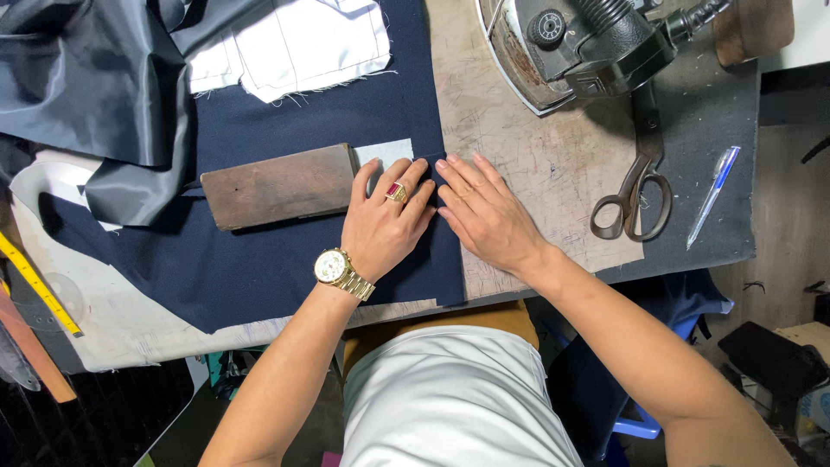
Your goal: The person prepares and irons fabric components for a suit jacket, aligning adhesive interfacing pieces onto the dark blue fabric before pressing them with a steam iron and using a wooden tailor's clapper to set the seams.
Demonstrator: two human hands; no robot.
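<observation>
My left hand (386,218), with a gold watch and a red-stoned ring, lies flat on the navy fabric (259,259), fingers spread by the end of a dark wooden block (281,185). My right hand (484,210) presses flat on the fabric's right edge, where the cloth meets the bare worn board (536,156). A small pale grey patch (386,152) peeks out just beyond my left fingertips. Neither hand grips anything.
A heavy iron (579,43) rests at the top right. Scissors (635,195) and a blue pen (713,195) lie to the right. Shiny dark lining (95,78) and white cloth pieces (294,43) sit at the top left. A yellow ruler (39,285) lies at the left edge.
</observation>
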